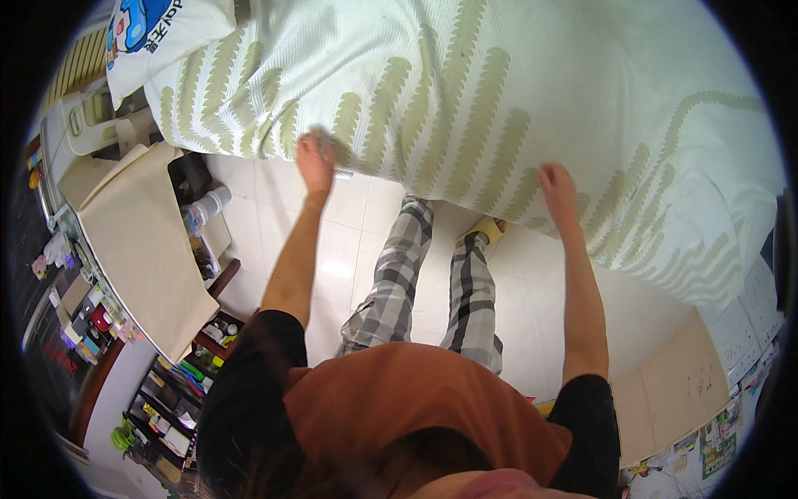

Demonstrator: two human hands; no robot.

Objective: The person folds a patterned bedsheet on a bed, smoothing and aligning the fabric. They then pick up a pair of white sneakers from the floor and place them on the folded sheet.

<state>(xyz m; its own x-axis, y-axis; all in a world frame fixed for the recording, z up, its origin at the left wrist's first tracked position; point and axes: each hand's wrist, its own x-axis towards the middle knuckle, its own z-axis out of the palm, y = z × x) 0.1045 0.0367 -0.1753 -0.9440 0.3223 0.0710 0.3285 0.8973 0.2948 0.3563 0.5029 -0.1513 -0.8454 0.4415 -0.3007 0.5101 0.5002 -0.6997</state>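
Note:
A white bedspread [564, 93] with pale green fern-like leaf patterns hangs over the side of the bed before me, with creases running down it. My left hand [315, 163] is at its lower edge on the left, the fingers bent and slightly blurred. Farther right, my right hand [559, 192] lies over the hanging part, fingertips drawn together against the fabric. Whether either hand pinches the cloth is unclear. A white pillow [206, 28] with a blue cartoon print and writing rests at the top left.
Pale floor tiles [336, 249] lie under my legs in checked trousers [399, 268] and a yellow slipper [489, 229]. To the left stand a table with a beige cover [140, 237], a clear plastic container [209, 206] and a crowded dark shelf [165, 405]. A beige panel [670, 387] is at right.

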